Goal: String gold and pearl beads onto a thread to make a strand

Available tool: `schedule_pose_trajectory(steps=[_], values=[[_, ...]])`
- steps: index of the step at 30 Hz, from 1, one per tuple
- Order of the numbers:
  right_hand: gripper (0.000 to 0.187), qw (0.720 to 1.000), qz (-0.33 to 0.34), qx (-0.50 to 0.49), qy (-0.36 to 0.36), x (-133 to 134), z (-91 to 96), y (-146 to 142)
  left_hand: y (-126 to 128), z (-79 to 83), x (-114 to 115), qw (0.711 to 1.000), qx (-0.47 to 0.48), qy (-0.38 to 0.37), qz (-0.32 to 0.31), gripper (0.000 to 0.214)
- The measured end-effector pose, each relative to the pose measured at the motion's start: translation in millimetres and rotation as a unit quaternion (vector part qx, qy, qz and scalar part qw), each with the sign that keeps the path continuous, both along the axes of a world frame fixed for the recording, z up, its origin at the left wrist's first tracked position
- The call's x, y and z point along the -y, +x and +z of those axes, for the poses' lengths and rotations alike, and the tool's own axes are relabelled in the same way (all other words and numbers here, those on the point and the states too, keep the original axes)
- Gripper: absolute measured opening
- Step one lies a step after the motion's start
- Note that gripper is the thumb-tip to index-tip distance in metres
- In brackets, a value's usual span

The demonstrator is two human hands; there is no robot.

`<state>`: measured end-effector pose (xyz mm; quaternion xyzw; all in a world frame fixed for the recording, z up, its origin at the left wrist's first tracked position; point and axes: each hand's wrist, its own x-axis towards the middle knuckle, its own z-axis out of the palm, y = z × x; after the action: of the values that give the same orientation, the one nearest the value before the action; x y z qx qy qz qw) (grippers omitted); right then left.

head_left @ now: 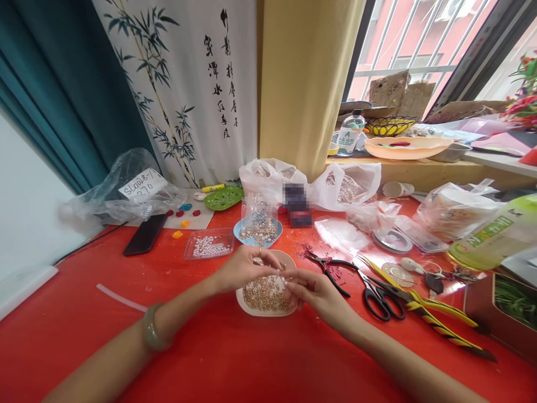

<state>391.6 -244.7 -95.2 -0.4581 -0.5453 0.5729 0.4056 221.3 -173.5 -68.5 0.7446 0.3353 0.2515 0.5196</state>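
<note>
My left hand and my right hand meet over a white dish holding many small gold beads. Thumb and fingers of both are pinched together, their tips nearly touching. A tiny pale piece shows between the fingertips, too small to name. Just behind the dish stands a blue plate with gold and pale beads on it. Left of that plate, a clear tray contains white pearl beads. A green bangle circles my left wrist.
Right of the dish lie black-handled pliers, scissors and yellow-black pliers. A phone rests at the left. Plastic bags line the back, beside a green leaf-shaped plate. A large bottle and a box stand at the right.
</note>
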Motion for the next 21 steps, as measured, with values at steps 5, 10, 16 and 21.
schedule_pose_trajectory(steps=[5, 10, 16, 21], values=[[0.023, 0.999, -0.027, 0.044, 0.012, 1.4, 8.4, 0.3, 2.1, -4.7, 2.5, 1.000, -0.006, 0.012, 0.005, 0.015], [0.021, 0.998, -0.015, 0.048, 0.037, -0.7, 1.0, 1.3, 4.9, -5.9, 11.3, 0.995, -0.031, 0.096, -0.016, 0.011], [0.021, 0.997, -0.017, 0.063, 0.031, -2.1, 1.4, -0.5, 6.2, -6.5, 17.0, 0.934, -0.098, 0.341, -0.036, 0.011], [0.019, 0.997, -0.018, 0.066, 0.029, -1.5, 3.2, -0.8, 6.0, -10.2, 17.1, 0.921, -0.121, 0.369, -0.043, 0.008]])
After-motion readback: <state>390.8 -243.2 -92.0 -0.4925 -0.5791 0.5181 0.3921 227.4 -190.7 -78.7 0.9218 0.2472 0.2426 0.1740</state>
